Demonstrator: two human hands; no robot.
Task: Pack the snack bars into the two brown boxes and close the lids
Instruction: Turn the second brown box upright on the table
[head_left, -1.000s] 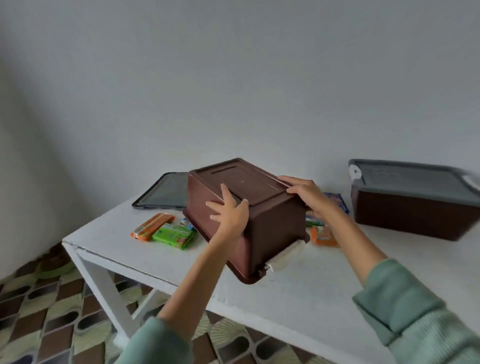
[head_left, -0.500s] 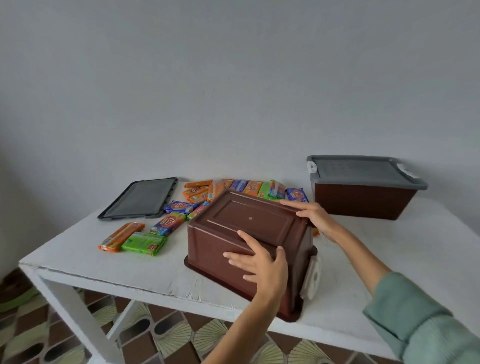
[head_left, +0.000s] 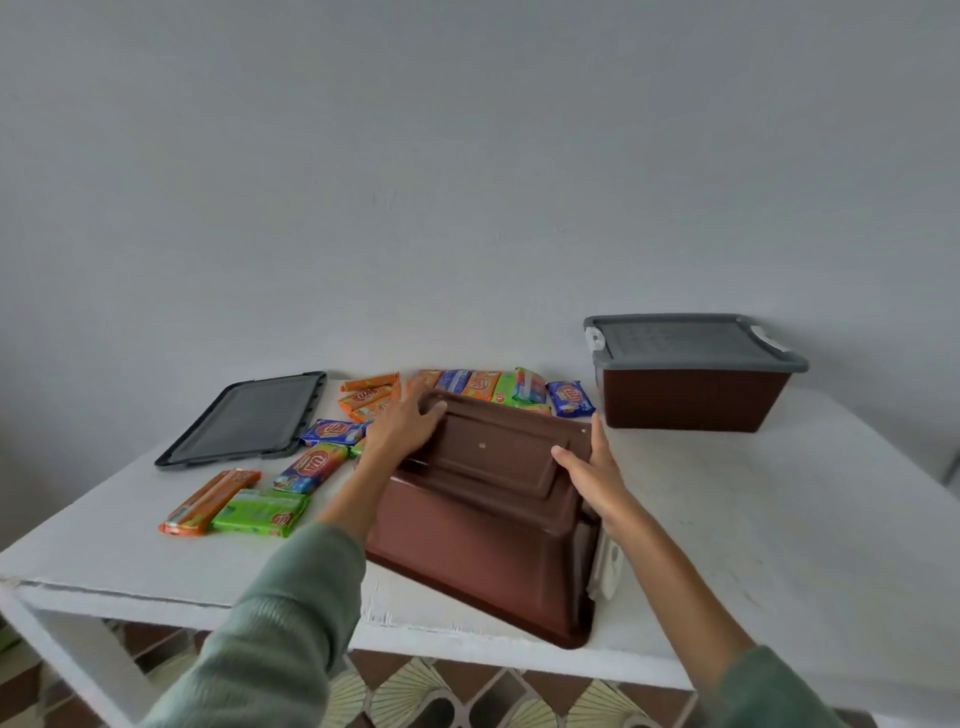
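Observation:
A brown box (head_left: 483, 535) lies upside down on the white table (head_left: 753, 545), tipped so its bottom faces me, a white latch (head_left: 607, 566) on its right side. My left hand (head_left: 405, 428) rests on the bottom's far left corner with fingers spread. My right hand (head_left: 592, 478) lies across the bottom's right edge, thumb pointing up along it. Several snack bars (head_left: 483, 384) lie behind the box, more (head_left: 311, 467) to its left. The second brown box (head_left: 691, 400) stands at the back right under a grey lid (head_left: 691, 338).
A loose dark grey lid (head_left: 244, 421) lies flat at the table's back left. An orange bar (head_left: 208, 501) and a green bar (head_left: 257, 514) lie near the front left edge. A plain wall stands behind; patterned floor tiles (head_left: 467, 691) show below the table.
The overturned box has tipped up toward me. My left hand went from its near side to the far left corner. My right hand slid to the right edge.

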